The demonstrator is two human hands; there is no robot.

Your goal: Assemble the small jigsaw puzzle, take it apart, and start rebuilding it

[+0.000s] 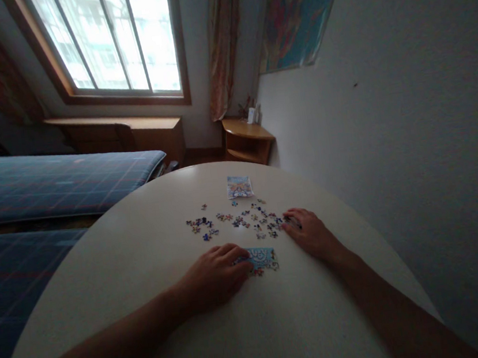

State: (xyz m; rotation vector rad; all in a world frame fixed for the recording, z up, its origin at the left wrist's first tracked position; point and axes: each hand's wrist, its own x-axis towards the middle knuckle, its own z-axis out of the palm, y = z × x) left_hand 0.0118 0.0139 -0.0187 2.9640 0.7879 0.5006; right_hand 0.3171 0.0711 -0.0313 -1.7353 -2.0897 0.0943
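My left hand (218,271) lies flat on the round white table (150,236), its fingertips resting on the left edge of a partly joined blue jigsaw section (264,257). My right hand (310,231) rests palm down to the right, its fingers touching loose pieces at the right end of a scatter of several small jigsaw pieces (239,221). A small picture card (239,186) lies beyond the scatter, toward the far edge of the table.
A bed with a blue plaid cover (48,185) stands left of the table. A wooden corner shelf (246,140) sits under a curtain by the window (112,37). A white wall runs along the right.
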